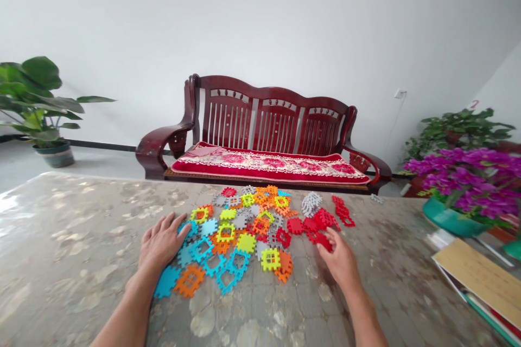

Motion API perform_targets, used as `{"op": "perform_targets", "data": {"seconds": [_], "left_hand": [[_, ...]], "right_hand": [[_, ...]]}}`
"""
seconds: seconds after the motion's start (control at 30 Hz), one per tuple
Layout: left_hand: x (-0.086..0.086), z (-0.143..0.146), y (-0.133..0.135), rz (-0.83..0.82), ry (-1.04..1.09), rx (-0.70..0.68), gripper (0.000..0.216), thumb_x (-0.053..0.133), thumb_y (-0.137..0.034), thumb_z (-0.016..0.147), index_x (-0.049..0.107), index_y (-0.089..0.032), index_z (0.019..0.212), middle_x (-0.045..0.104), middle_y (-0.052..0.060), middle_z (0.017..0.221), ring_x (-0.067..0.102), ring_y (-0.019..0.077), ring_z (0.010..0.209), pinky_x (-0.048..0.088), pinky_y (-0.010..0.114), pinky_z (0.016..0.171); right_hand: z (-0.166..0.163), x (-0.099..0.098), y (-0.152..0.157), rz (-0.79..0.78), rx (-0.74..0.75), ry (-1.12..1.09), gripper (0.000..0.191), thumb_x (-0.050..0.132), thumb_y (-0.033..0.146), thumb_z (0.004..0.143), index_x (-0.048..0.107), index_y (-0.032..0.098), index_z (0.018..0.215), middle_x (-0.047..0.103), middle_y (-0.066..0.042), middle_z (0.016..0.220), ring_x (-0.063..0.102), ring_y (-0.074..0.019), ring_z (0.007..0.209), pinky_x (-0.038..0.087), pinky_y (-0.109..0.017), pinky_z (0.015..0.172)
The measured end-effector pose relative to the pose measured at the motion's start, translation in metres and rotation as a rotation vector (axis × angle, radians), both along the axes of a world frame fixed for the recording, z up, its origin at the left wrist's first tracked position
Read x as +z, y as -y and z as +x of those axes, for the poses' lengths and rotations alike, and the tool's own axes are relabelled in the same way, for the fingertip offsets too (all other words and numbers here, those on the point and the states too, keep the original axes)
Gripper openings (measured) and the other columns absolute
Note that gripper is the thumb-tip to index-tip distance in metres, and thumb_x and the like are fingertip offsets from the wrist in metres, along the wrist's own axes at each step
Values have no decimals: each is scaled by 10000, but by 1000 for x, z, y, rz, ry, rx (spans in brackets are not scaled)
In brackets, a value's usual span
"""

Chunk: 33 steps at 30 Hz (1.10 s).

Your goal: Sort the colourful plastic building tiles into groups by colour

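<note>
A loose spread of notched, interlocking plastic tiles lies on the table in blue, orange, yellow-green, grey and red. My left hand [160,241] rests flat and open at the left edge of the spread, its thumb side against blue tiles [187,232]. On the right, my right hand [341,260] has its thumb and fingers closed at the edge of a red interlocking tile [323,242]. More red tiles [325,218] lie just beyond it, partly overlapping. A cluster of grey tiles [311,204] sits behind them, with a separate red group [342,211] to its right.
A patterned cover lies over the table [81,249]. A pot of purple flowers [459,179] and a stack of books or papers [482,276] stand at the right. Past the far edge is a wooden bench [260,119]; a potted plant [52,154] is on the left.
</note>
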<state>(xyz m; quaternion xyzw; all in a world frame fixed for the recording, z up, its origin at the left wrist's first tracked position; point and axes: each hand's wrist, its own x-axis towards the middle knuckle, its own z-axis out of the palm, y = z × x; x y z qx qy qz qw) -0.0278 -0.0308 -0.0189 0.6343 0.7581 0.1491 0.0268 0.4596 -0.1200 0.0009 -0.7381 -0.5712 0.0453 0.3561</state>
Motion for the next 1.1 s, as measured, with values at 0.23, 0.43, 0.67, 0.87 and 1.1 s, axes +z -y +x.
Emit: {"op": "perform_targets", "data": {"seconds": [0.23, 0.43, 0.67, 0.87, 1.1], "left_hand": [[-1, -2, 1, 12, -15, 6, 575, 305, -545, 918, 519, -310, 1397, 429, 67, 1522, 296, 234, 1444, 206, 429, 1165], [1, -3, -10, 16, -23, -10, 542, 370, -502, 911, 542, -296, 1382, 463, 83, 1491, 307, 267, 1437, 229, 447, 1168], [-5, -6, -16, 38, -14, -19, 531, 378, -498, 909, 567, -284, 1357, 459, 86, 1491, 316, 284, 1435, 217, 442, 1185], [-8, -9, -19, 83, 13, -31, 512, 326, -497, 924, 601, -300, 1308, 511, 60, 1443, 326, 259, 1429, 208, 420, 1191], [-3, -8, -18, 89, 28, -19, 530, 302, -496, 927, 629, -280, 1283, 519, 80, 1436, 368, 291, 1401, 235, 455, 1176]], "right_hand": [[-30, 21, -33, 57, 239, 24, 529, 554, 330, 782, 540, 184, 1290, 667, -106, 1180, 598, -235, 1113, 460, -398, 991], [-44, 37, -58, -57, 338, 114, 593, 569, 223, 750, 517, 197, 1340, 661, -77, 1210, 580, -225, 1143, 414, -394, 1050], [-20, 44, -58, -73, 278, 291, 446, 533, 225, 822, 615, 227, 1261, 655, -80, 1226, 545, -235, 1173, 383, -388, 1050], [-3, 57, -58, -243, 296, 583, 479, 599, 192, 766, 630, 269, 1238, 678, -74, 1177, 513, -252, 1153, 360, -393, 964], [-11, 63, -72, -326, 406, 741, 429, 570, 209, 762, 653, 225, 1183, 713, -101, 1071, 519, -281, 1070, 336, -405, 921]]}}
